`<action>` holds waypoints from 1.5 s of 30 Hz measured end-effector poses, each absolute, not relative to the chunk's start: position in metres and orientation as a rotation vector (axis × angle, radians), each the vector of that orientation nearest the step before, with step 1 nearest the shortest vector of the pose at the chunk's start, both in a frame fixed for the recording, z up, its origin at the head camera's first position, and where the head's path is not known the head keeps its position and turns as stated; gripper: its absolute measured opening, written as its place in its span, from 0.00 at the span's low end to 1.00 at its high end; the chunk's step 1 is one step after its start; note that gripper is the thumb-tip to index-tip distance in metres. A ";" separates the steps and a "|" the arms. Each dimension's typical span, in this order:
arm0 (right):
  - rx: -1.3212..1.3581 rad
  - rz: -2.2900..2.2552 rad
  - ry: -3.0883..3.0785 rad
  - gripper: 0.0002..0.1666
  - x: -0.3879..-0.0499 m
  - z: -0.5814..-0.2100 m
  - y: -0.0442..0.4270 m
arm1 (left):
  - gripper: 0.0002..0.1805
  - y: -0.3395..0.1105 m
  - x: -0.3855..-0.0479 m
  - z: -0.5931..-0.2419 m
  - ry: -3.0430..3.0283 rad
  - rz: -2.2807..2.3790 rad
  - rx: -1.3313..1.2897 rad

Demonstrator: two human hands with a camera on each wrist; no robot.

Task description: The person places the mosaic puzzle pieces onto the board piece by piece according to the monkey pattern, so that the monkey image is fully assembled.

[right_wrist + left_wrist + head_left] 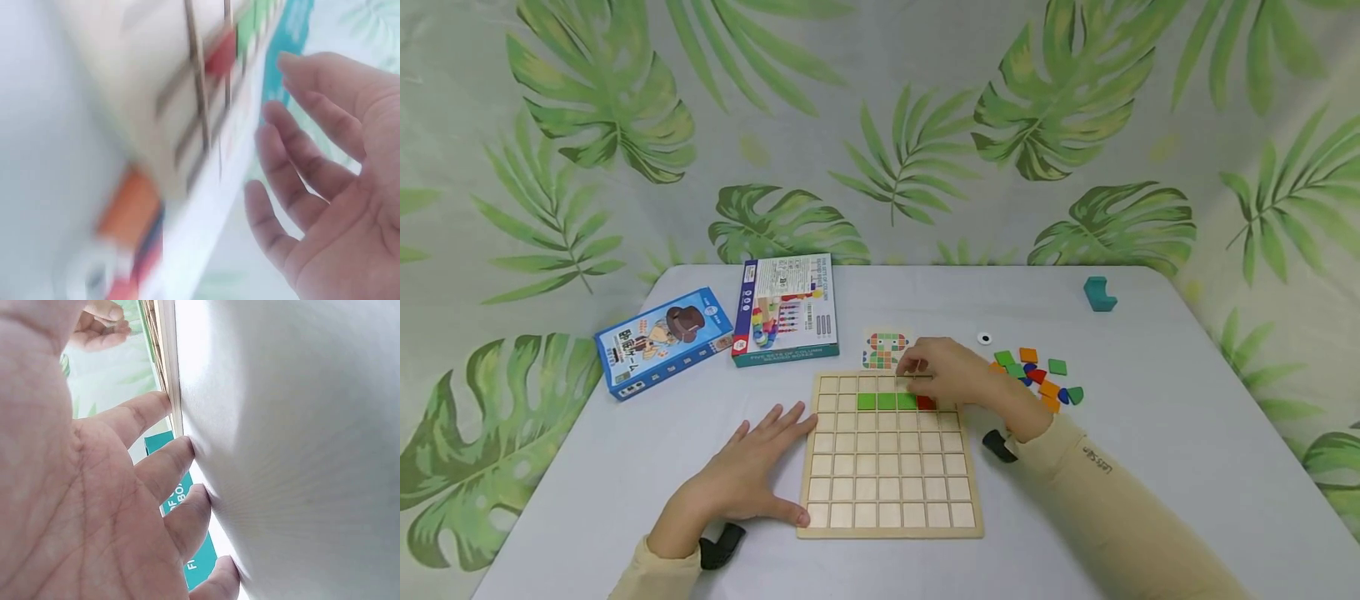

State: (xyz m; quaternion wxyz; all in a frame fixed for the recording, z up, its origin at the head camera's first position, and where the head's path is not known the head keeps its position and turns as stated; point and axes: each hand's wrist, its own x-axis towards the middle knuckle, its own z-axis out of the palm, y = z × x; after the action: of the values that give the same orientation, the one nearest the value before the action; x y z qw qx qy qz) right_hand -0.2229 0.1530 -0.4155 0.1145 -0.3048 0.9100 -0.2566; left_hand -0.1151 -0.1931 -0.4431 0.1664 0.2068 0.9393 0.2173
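A wooden grid board (890,532) lies on the table. In its second row from the top are three green square tiles (887,402) and, right of them, a red piece (927,403) partly covered by my right hand (951,371). That hand is over the upper right of the board; in the right wrist view its fingers (290,169) are loosely bent with nothing visible between them. My left hand (748,467) rests spread on the table, thumb and a fingertip touching the board's left edge. Above the board lies a pattern card (880,351), its right side near my right fingers.
Loose orange, green, red and blue pieces (1028,356) are scattered right of the board, near my right forearm. A white disc with a black dot (984,338) lies beside them. Two boxes, a blue one (662,337) and a teal-edged one (790,304), lie back left; a teal block (1100,294) stands back right.
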 end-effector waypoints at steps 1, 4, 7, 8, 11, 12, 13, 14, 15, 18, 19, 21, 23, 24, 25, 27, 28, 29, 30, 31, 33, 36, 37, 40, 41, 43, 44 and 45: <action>-0.867 -0.765 2.669 0.10 -0.225 -0.413 0.161 | 0.71 -0.193 -0.115 -0.443 2.675 0.618 0.589; -0.807 -0.757 2.680 0.12 -0.230 -0.407 0.187 | 0.71 -0.194 -0.115 -0.443 2.674 0.615 0.591; -0.713 -0.729 2.674 0.14 -0.234 -0.404 0.207 | 0.71 -0.194 -0.115 -0.442 2.673 0.614 0.590; -0.686 -0.714 2.671 0.14 -0.235 -0.405 0.213 | 0.71 -0.194 -0.114 -0.441 2.671 0.615 0.587; -0.634 -0.698 2.646 0.14 -0.237 -0.407 0.224 | 0.71 -0.194 -0.114 -0.440 2.670 0.617 0.584; -0.627 -0.697 2.640 0.14 -0.237 -0.409 0.227 | 0.71 -0.194 -0.113 -0.440 2.669 0.618 0.584; -0.635 -0.694 2.635 0.14 -0.237 -0.410 0.229 | 0.71 -0.194 -0.113 -0.440 2.667 0.620 0.582; -0.634 -0.691 2.628 0.13 -0.237 -0.412 0.230 | 0.71 -0.194 -0.113 -0.441 2.667 0.620 0.581; -0.633 -0.689 2.622 0.13 -0.238 -0.413 0.231 | 0.71 -0.194 -0.113 -0.441 2.667 0.620 0.582; -0.647 -0.668 2.616 0.11 -0.239 -0.416 0.233 | 0.71 -0.195 -0.113 -0.442 2.664 0.625 0.574; -0.651 -0.663 2.613 0.11 -0.239 -0.417 0.233 | 0.71 -0.195 -0.113 -0.442 2.662 0.627 0.572; -0.646 -0.655 2.612 0.11 -0.240 -0.418 0.233 | 0.71 -0.195 -0.113 -0.442 2.660 0.626 0.574; -0.644 -0.649 2.613 0.10 -0.240 -0.420 0.233 | 0.71 -0.195 -0.114 -0.442 2.660 0.626 0.577; -0.642 -0.648 2.615 0.10 -0.240 -0.420 0.233 | 0.71 -0.195 -0.114 -0.442 2.660 0.625 0.579; -0.638 -0.648 2.617 0.10 -0.240 -0.420 0.233 | 0.71 -0.194 -0.114 -0.442 2.660 0.625 0.581; -0.632 -0.651 2.620 0.09 -0.241 -0.421 0.233 | 0.71 -0.194 -0.114 -0.441 2.661 0.625 0.584; -0.629 -0.651 2.624 0.09 -0.241 -0.421 0.233 | 0.71 -0.194 -0.114 -0.441 2.662 0.625 0.584; -0.626 -0.651 2.626 0.09 -0.241 -0.421 0.233 | 0.71 -0.194 -0.114 -0.441 2.662 0.623 0.585; -0.624 -0.653 2.627 0.09 -0.241 -0.422 0.233 | 0.71 -0.193 -0.114 -0.441 2.662 0.621 0.586; -0.617 -0.657 2.628 0.08 -0.241 -0.423 0.233 | 0.71 -0.193 -0.114 -0.441 2.662 0.621 0.587; -0.613 -0.666 2.628 0.08 -0.242 -0.424 0.233 | 0.71 -0.193 -0.114 -0.441 2.663 0.619 0.591; -0.612 -0.701 2.618 0.07 -0.244 -0.425 0.234 | 0.71 -0.193 -0.114 -0.441 2.662 0.621 0.596; -0.609 -0.711 2.618 0.06 -0.245 -0.425 0.234 | 0.71 -0.193 -0.114 -0.440 2.662 0.622 0.596; -0.598 -0.708 2.634 0.06 -0.248 -0.426 0.233 | 0.71 -0.192 -0.114 -0.440 2.662 0.622 0.595; -0.593 -0.695 2.648 0.07 -0.250 -0.427 0.232 | 0.71 -0.192 -0.114 -0.440 2.662 0.622 0.594; -0.577 -0.660 2.686 0.08 -0.252 -0.428 0.231 | 0.71 -0.192 -0.114 -0.440 2.663 0.619 0.592; -0.570 -0.644 2.704 0.09 -0.254 -0.429 0.231 | 0.71 -0.192 -0.114 -0.440 2.662 0.619 0.591; -0.567 -0.631 2.718 0.10 -0.254 -0.429 0.231 | 0.71 -0.192 -0.115 -0.440 2.661 0.618 0.589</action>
State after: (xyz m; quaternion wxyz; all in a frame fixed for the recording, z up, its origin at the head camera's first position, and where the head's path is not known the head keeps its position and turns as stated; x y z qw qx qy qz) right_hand -0.2545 0.2310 -0.4294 0.1468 -0.1968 0.9443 -0.2192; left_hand -0.1146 -0.1925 -0.4400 0.1724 0.2077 0.9379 0.2179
